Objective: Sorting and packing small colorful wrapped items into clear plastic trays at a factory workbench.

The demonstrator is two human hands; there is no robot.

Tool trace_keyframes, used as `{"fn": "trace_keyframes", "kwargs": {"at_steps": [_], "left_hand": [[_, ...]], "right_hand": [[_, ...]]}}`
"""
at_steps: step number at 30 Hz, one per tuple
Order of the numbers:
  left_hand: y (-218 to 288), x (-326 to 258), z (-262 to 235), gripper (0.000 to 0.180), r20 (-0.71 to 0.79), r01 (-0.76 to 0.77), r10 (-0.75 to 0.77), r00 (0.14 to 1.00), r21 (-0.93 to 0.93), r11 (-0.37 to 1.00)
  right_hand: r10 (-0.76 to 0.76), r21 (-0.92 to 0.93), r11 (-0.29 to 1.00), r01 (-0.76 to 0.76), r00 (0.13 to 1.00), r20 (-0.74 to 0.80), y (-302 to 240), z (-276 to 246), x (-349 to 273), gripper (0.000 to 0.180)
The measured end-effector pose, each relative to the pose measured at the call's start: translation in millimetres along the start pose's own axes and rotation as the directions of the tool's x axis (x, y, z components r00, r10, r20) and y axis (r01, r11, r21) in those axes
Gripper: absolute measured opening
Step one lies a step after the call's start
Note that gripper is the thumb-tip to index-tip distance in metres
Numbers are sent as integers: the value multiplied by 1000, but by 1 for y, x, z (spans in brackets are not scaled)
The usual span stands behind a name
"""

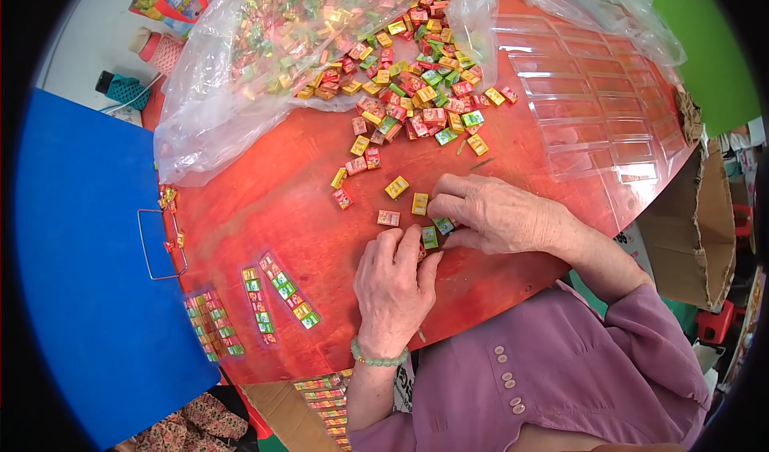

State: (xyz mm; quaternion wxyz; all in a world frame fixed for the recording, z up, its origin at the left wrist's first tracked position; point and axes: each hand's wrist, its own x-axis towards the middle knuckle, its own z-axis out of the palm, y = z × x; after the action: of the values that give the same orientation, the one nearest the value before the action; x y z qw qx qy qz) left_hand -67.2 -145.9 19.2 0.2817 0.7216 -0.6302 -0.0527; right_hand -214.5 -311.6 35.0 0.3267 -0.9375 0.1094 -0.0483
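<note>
My left hand [394,285], with a green bead bracelet at the wrist, rests on the red table, thumb and forefinger closed around a small green box [430,237]. Part of a red box shows under those fingers. My right hand [503,214] comes in from the right, its fingers pinched on another small green box [444,225] beside the first. Just beyond the fingertips lie a yellow box [420,203], a pink-red box [388,218] and a second yellow box [396,187].
A heap of small coloured boxes [432,91] spills from a clear plastic bag [216,123]. Wrapped strips of boxes [288,289] lie at the left. A clear compartmented tray [593,99] sits at the far right. A cardboard box [693,228] stands past the table's right edge.
</note>
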Motion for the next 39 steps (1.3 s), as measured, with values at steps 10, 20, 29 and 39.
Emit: {"fn": "trace_keyframes", "kwargs": {"at_steps": [10, 20, 29, 39], "left_hand": [[-2, -1, 2, 37, -4, -6, 6, 1000, -19, 1000], [0, -4, -4, 43, 5, 38, -38, 999, -49, 998], [-9, -15, -11, 36, 5, 79, -79, 997, -64, 995], [-10, -15, -12, 36, -30, 101, -106, 994, -121, 987]], "right_hand": [[35, 41, 999, -35, 999, 20, -3, 3, -4, 35], [1, 105, 994, -7, 998, 59, -8, 7, -2, 32], [-52, 74, 996, 49, 998, 35, -9, 26, 5, 33], [129, 116, 987, -113, 983, -134, -8, -6, 12, 39]]}}
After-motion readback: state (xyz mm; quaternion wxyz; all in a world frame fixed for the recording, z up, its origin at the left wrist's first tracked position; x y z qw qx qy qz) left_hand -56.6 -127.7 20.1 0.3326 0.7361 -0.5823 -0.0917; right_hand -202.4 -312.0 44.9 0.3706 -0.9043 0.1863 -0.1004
